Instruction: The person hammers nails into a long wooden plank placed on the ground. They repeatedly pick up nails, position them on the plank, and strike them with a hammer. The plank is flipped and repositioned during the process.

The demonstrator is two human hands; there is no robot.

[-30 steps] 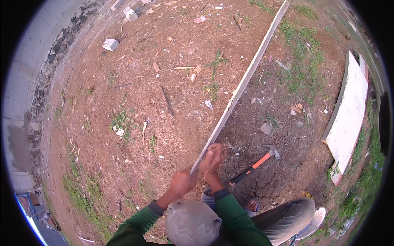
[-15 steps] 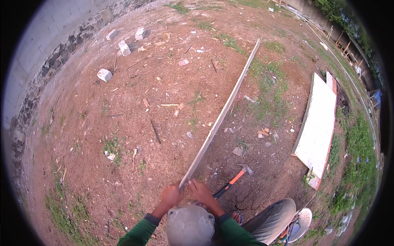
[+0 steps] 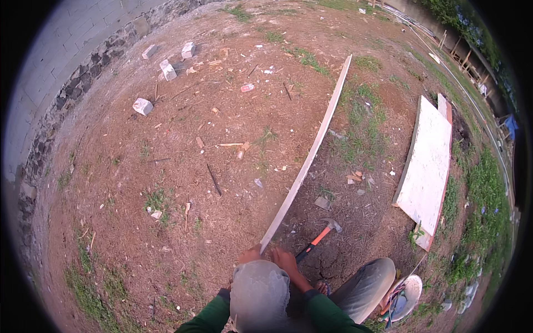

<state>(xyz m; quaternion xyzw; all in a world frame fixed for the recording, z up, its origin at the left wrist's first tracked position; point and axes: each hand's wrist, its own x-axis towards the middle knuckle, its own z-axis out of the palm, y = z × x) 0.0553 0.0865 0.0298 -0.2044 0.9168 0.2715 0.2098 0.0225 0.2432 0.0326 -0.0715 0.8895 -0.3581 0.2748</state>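
A long pale wooden plank [image 3: 311,155] runs from my hands toward the upper right. My left hand [image 3: 249,255] grips its near end, partly hidden behind my grey left knee [image 3: 258,294]. My right hand [image 3: 283,262] is beside that end with bent fingers; whether they hold it is unclear. Just to the right, a claw hammer [image 3: 319,238] with an orange and black handle lies on the dirt.
A white panel [image 3: 422,161] lies at the right. By my right leg [image 3: 366,283] is a bucket [image 3: 412,291] with tools. Pale blocks [image 3: 143,106] and scraps dot the dirt. A block wall [image 3: 61,50] bounds the left; weeds and pipes line the right.
The view has tilted up, showing more ground ahead. The plank's near end and my hands have shifted, and my knee now covers more of my left hand.
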